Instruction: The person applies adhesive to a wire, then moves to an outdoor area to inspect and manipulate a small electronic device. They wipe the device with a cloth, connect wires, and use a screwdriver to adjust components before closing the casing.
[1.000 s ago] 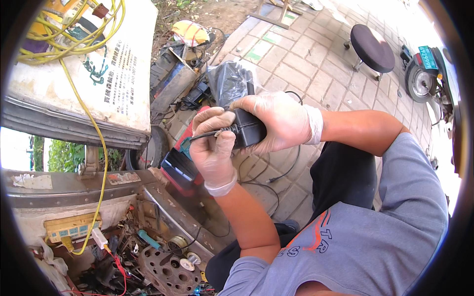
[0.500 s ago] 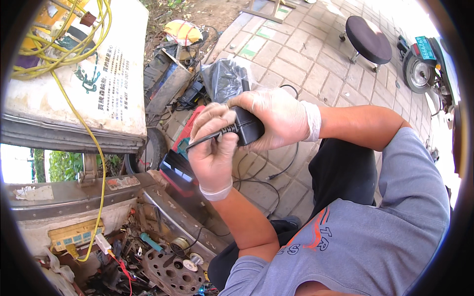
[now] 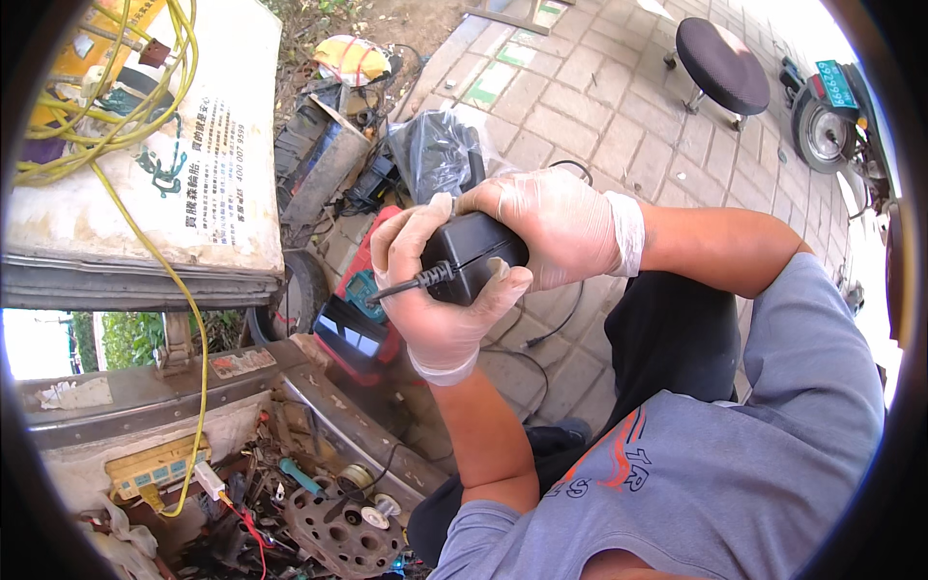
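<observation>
A black power adapter (image 3: 474, 256) with a seam round its casing is held up between my two gloved hands. Out of its near left end comes a cord with a ribbed strain relief (image 3: 425, 277). My left hand (image 3: 440, 309) wraps that end, thumb on the near side and fingers along the far side. The cord passes across the left palm. My right hand (image 3: 570, 227) grips the adapter from the right, its fingers partly hidden behind it. Both hands wear thin white gloves. Below hang black cables (image 3: 541, 358) with a plug near the paving.
Beyond my hands lie a plastic-wrapped black item (image 3: 435, 155) and a red case (image 3: 362, 329). At left stands a white board (image 3: 232, 116) with a coiled yellow cord (image 3: 126, 126). An open bin of parts (image 3: 329, 527) is near left. A round stool (image 3: 723, 66) and a scooter (image 3: 826, 126) stand far right.
The adapter has turned a little, showing more of its face. My left hand has shifted right, its fingers opening wider around the adapter's end.
</observation>
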A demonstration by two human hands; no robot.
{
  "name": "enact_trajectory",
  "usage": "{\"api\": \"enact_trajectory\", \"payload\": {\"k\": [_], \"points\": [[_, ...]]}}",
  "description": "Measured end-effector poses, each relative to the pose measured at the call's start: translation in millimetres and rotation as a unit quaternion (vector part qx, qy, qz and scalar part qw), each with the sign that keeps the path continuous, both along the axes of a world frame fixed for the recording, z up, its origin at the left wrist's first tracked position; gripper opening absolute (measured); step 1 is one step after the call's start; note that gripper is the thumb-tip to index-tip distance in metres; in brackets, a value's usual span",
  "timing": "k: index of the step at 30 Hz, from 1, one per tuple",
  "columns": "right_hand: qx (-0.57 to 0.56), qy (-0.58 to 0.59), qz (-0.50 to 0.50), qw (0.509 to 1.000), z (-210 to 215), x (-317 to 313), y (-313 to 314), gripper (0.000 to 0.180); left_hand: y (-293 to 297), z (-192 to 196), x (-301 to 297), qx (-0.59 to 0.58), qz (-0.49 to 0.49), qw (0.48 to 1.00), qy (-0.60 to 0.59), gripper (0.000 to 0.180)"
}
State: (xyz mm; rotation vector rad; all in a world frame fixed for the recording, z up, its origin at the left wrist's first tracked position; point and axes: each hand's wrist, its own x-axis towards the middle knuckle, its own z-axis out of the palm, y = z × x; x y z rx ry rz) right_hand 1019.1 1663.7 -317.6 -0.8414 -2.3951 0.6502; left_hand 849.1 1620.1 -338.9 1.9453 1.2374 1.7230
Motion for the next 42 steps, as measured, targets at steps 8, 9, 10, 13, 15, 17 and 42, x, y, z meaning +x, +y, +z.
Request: {"api": "enact_trajectory", "payload": {"k": [8, 9, 10, 13, 15, 17, 42], "points": [[0.043, 0.007, -0.014, 0.999, -2, -4, -8, 0.051, -2, -1, 13, 0.045, 0.053, 0.997, -0.037, 0.039], [0.050, 0.012, -0.013, 0.999, -3, -4, -8, 0.051, -2, -3, 14, 0.054, 0.057, 0.996, -0.039, 0.036], [0.057, 0.017, -0.011, 0.998, -4, -3, -8, 0.051, -1, -4, 15, 0.061, 0.062, 0.995, -0.042, 0.035], [0.036, 0.000, -0.018, 0.999, -10, 0, -8, 0.052, 7, -12, 13, 0.052, 0.042, 0.996, -0.067, 0.032], [-0.005, -0.033, -0.064, 0.997, -17, -3, 0, 0.054, 21, -20, 6, -0.013, 0.014, 0.997, -0.075, 0.031], [-0.021, -0.052, -0.104, 0.993, -26, -5, 13, 0.055, 33, -34, 10, -0.075, 0.085, 0.992, -0.052, 0.044], [-0.340, -0.183, -0.053, 0.921, -97, -1, 46, 0.067, 13, -175, 35, -0.247, -0.026, 0.769, -0.589, 0.047]]}}
